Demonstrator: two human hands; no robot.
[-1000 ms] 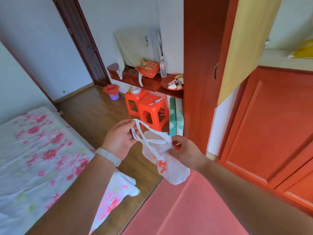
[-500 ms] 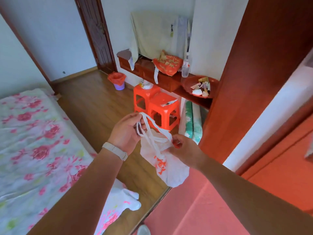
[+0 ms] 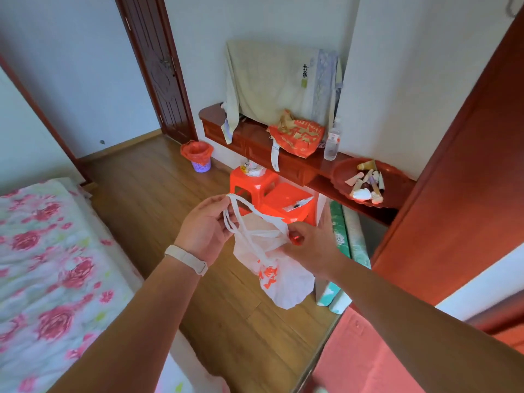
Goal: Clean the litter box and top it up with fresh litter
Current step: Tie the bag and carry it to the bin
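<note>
A white plastic bag (image 3: 279, 282) with orange print hangs in front of me over the wooden floor. My left hand (image 3: 205, 226) pinches one of its handle loops at the upper left. My right hand (image 3: 313, 243) pinches the bag's rim on the right side, pulling the mouth apart a little. The bag sags below both hands. No litter box shows in this view.
A bed with a floral cover (image 3: 48, 273) fills the left. Two orange plastic stools (image 3: 272, 194) stand under a red wall shelf (image 3: 283, 154) ahead. A small bin with a red liner (image 3: 197, 156) sits by the dark door (image 3: 158, 69). A red cabinet panel (image 3: 453, 180) rises at right.
The view has swung left and away from the red cabinet, bringing the shelf and door more to the centre. Both hands keep hold of the bag and have spread its mouth slightly.
</note>
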